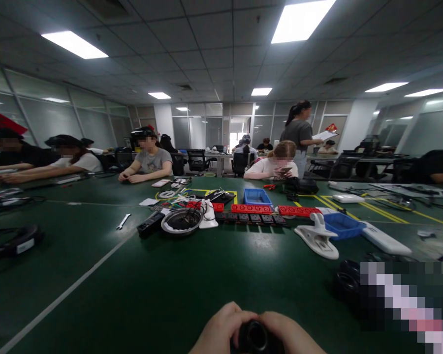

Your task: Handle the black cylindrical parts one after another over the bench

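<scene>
At the bottom centre of the head view, my left hand (221, 328) and my right hand (290, 332) are closed around a black cylindrical part with a round opening (256, 338). The thumbs meet near its upper rim, and the lower part is cut off by the frame edge. Its exact kind cannot be made out. Bare green tabletop (221, 275) lies just beyond the hands. To the right sits another black rounded object with a ring-shaped opening (347, 281), next to a pixelated patch.
Across the table run red socket panels (251, 209), a black power strip (251, 219), a round dark pan (181, 221), a white clip base (317, 238) and blue trays (257, 196). A wrench (123, 221) lies left. Several people sit around; one person (297, 130) stands behind.
</scene>
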`<action>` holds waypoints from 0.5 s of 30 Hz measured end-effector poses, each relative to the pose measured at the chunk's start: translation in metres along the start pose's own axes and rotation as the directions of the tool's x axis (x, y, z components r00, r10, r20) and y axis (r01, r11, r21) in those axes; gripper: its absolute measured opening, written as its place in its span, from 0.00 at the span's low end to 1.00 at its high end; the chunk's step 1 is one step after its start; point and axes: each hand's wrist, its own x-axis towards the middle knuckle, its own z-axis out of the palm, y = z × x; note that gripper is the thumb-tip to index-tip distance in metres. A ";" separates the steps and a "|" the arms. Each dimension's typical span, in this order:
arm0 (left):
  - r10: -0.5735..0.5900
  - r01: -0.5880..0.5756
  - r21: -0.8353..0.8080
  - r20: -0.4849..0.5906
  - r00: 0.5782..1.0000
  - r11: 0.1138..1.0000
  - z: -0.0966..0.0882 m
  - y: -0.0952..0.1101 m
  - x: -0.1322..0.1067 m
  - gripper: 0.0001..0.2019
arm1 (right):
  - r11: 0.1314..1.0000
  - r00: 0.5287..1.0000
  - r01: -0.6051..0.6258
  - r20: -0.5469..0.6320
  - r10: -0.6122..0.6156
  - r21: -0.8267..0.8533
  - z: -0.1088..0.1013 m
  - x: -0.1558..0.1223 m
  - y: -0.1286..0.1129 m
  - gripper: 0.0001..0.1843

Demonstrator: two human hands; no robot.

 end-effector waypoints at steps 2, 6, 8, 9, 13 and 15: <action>-0.010 0.010 0.001 -0.002 1.000 1.000 0.000 0.003 0.000 0.28 | 1.000 1.000 0.005 0.001 -0.005 0.004 0.001 0.000 0.002 0.17; 0.000 0.000 0.011 0.000 1.000 1.000 -0.001 0.006 -0.001 0.26 | 1.000 1.000 0.009 -0.005 -0.009 -0.024 0.003 0.002 0.006 0.18; 0.012 -0.012 0.010 -0.004 1.000 1.000 -0.001 0.005 -0.002 0.25 | 1.000 1.000 -0.003 -0.004 0.003 -0.023 0.003 0.002 0.008 0.18; 0.014 -0.014 0.015 -0.013 1.000 1.000 -0.001 0.005 -0.002 0.25 | 1.000 1.000 -0.012 0.002 0.012 -0.022 0.004 0.003 0.009 0.18; 0.007 -0.002 0.074 -0.064 0.998 0.997 0.001 0.005 -0.001 0.26 | 0.997 0.998 -0.064 -0.001 0.064 -0.036 0.004 0.003 0.007 0.18; 0.012 -0.007 0.080 -0.070 0.998 0.997 0.003 0.003 -0.001 0.26 | 0.998 0.998 -0.058 0.007 0.058 -0.009 0.004 0.003 0.004 0.16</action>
